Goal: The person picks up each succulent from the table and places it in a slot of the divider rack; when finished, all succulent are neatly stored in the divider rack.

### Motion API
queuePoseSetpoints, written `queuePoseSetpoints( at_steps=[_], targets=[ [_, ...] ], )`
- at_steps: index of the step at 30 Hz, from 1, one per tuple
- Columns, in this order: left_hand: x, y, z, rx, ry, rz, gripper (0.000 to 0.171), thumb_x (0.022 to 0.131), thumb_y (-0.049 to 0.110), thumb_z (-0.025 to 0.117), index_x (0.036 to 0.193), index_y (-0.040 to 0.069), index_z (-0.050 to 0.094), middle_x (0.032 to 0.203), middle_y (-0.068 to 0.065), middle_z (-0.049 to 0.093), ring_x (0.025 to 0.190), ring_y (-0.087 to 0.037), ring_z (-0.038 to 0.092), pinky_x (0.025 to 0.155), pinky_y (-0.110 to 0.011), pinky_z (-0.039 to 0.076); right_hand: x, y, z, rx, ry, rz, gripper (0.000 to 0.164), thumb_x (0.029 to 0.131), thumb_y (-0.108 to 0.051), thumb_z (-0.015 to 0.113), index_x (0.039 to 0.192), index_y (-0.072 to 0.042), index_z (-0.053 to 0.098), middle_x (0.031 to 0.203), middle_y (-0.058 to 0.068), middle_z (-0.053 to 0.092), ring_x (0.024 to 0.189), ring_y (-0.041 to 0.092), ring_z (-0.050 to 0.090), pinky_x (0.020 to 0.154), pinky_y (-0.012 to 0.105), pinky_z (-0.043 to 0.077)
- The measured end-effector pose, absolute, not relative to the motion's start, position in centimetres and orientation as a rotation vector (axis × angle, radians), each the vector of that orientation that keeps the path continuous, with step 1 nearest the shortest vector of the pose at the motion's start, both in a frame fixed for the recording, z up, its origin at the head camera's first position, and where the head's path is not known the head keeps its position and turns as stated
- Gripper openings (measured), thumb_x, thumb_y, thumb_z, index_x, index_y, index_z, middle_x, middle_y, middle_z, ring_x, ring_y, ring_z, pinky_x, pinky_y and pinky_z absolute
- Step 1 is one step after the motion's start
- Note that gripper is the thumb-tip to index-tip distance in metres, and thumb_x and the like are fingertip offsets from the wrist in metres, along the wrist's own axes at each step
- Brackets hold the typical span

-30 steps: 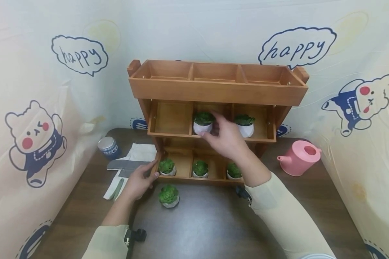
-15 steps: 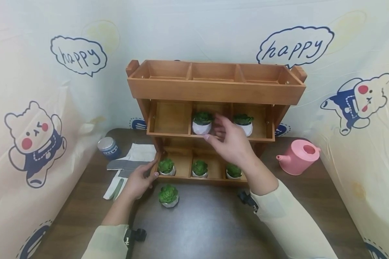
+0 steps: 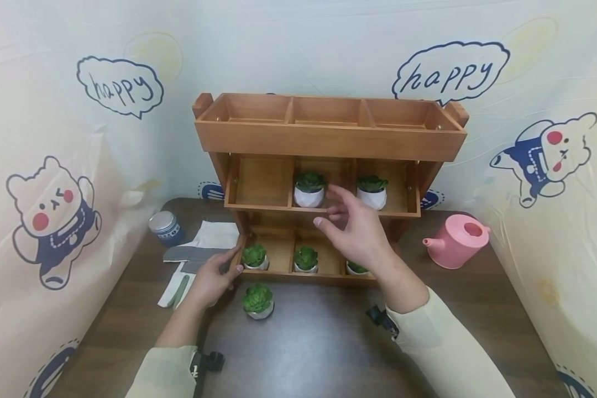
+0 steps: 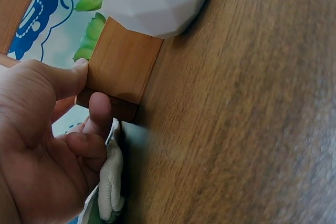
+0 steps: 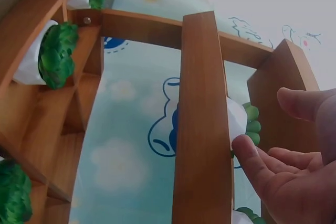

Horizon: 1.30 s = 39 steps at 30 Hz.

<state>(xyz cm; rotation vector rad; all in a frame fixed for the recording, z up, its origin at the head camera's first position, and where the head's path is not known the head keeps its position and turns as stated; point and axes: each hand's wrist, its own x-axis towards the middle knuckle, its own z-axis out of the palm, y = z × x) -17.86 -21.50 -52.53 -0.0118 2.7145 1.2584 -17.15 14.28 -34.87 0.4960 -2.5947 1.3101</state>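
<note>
A three-tier wooden plant stand (image 3: 330, 139) faces me. My right hand (image 3: 358, 229) is beside a potted succulent (image 3: 309, 198) in the middle tier's centre compartment. Its fingers are spread and hold nothing, the fingertips just right of the white pot. Another potted succulent (image 3: 372, 199) sits in the compartment to the right. At the lower tier's left corner, my left hand (image 3: 213, 282) pinches the wooden edge (image 4: 123, 61) between thumb and fingers. Three more succulents stand in the lower tier, the right one (image 3: 355, 268) partly hidden by my right hand.
One potted succulent (image 3: 258, 302) stands on the table in front of the stand. To the left are grey-and-white gloves (image 3: 194, 254) and a blue-and-white can (image 3: 166, 228). A pink watering can (image 3: 459, 243) is on the right. Printed cloth surrounds the table.
My right hand has let go of the middle succulent's pot and drawn back to the right and slightly down. The pot stays in its compartment. My left hand keeps its place.
</note>
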Motion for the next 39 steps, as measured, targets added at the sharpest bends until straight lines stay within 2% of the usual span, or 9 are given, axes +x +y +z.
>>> queuePoseSetpoints(
  at_steps=[11,18,24,39],
  targets=[
    [-17.8,-21.6,-52.6,-0.016,2.707,1.276,0.062,0.102,0.029,0.068,0.159,0.024,0.045,0.139,-0.021,0.052,0.063,-0.022,0.065,0.066,-0.036,0.053,-16.6,13.8,-36.2,0.503,-2.566,1.356,0.061,0.092,-0.026,0.081,0.145,-0.010,0.056,0.126,0.004,0.067,0.100,0.018,0.069,0.088,0.044,0.059],
    [-17.8,-21.6,-52.7,0.005,2.703,1.288,0.062,0.102,0.028,0.069,0.159,0.022,0.045,0.137,-0.022,0.052,0.062,-0.022,0.065,0.066,-0.037,0.053,-16.3,13.4,-37.2,0.499,-2.551,1.359,0.059,0.091,-0.024,0.081,0.143,-0.010,0.057,0.126,0.007,0.066,0.100,0.020,0.069,0.087,0.042,0.059],
    [-17.9,-21.7,-52.7,0.011,2.722,1.266,0.062,0.101,0.028,0.069,0.159,0.025,0.045,0.137,-0.021,0.053,0.062,-0.022,0.066,0.067,-0.038,0.053,-16.0,12.9,-37.8,0.489,-2.565,1.388,0.057,0.091,-0.025,0.081,0.142,-0.013,0.058,0.122,-0.001,0.065,0.100,0.017,0.069,0.088,0.041,0.059],
    [-18.0,-21.8,-52.7,-0.010,2.712,1.233,0.063,0.101,0.031,0.069,0.159,0.029,0.044,0.140,-0.018,0.052,0.063,-0.022,0.066,0.069,-0.038,0.052,-15.6,11.6,-40.0,0.530,-2.538,1.450,0.055,0.091,-0.022,0.082,0.141,-0.014,0.060,0.120,-0.002,0.067,0.101,0.019,0.069,0.089,0.044,0.059]
  ],
)
